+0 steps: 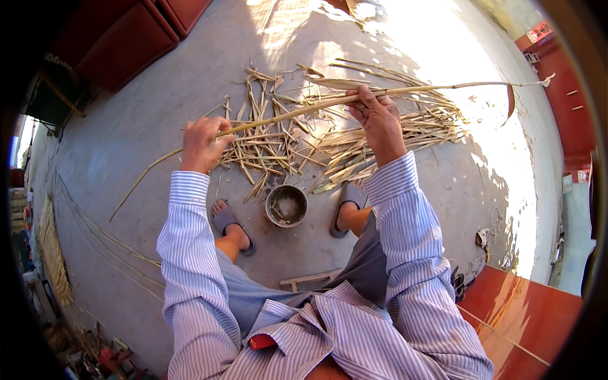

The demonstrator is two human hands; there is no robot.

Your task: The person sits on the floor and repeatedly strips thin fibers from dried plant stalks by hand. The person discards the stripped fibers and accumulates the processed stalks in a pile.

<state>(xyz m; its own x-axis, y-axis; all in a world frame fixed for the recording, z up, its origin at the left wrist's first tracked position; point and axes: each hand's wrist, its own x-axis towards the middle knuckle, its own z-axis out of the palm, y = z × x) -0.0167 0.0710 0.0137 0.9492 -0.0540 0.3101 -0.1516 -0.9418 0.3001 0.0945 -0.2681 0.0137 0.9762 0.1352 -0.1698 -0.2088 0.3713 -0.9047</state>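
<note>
Though dry pieces [424, 126] already lie heaped, the left hand [204, 142] and right hand [380, 123] (well apart) grip one long stalk [285, 116], seemingly unfinished.

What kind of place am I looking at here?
Probably a home's porch or front room: red cabinets stand at the right, the grey floor is partly sunlit, and slippers are worn near loose, dry stalks.

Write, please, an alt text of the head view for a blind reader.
The left hand and right hand hold one long dry stalk above a grey floor strewn with loose stalks. A round bowl stands between feet in slippers.
</note>
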